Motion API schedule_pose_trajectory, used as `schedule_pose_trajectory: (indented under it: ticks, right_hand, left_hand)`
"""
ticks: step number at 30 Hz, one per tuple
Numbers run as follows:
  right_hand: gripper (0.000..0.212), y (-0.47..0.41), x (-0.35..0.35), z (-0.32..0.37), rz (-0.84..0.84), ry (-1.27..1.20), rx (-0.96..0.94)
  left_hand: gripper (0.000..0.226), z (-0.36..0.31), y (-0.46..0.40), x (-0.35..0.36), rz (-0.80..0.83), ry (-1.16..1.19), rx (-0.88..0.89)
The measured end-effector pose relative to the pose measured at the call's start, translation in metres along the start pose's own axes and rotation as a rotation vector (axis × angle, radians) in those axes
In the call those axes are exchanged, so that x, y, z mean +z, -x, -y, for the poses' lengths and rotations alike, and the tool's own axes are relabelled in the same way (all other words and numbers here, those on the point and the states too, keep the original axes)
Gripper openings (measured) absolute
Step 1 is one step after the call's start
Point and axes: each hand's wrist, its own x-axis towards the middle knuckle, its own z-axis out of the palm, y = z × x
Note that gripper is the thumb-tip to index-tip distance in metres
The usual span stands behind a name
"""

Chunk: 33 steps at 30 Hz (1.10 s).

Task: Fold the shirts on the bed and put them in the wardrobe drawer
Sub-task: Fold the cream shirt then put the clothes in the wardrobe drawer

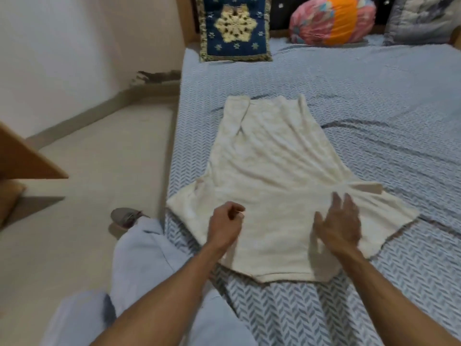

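Note:
A cream-white shirt (272, 166) lies spread on the bed (374, 101), its hem far from me and one sleeve folded across the chest. My left hand (225, 226) hovers over the shirt's near left part with fingers loosely curled, holding nothing. Over the shirt's right side, near the folded sleeve, my right hand (339, 221) has its fingers straight and spread. The wardrobe drawer is not in view.
A blue patterned cushion (234, 28), a pink-orange bundle (331, 20) and a grey pillow (421, 18) line the head of the bed. Wooden furniture corner (27, 158) juts in at left above the beige floor (94, 171). My leg and shoe (127, 216) are beside the bed.

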Motion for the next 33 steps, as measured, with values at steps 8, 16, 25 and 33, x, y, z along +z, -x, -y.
schedule_pose_trajectory:
  ticks: [8,16,25,33]
  right_hand:
    - [0.031,0.075,0.066,0.189,0.416,-0.103,-0.645]
    - [0.038,0.095,0.102,0.248,0.491,0.103,-0.680]
    - [0.018,0.108,0.099,0.237,0.390,-0.010,-0.799]
    - [0.024,0.102,0.084,0.266,0.564,0.024,-0.788]
  left_hand:
    - [0.024,0.038,-0.025,-0.114,-0.412,0.045,-0.119]
    - [0.040,0.052,-0.072,-0.135,-0.303,-0.019,-0.279]
    - [0.015,0.053,-0.073,-0.147,-0.333,0.109,-0.407]
    - [0.014,0.065,-0.050,-0.163,-0.392,0.403,-0.434]
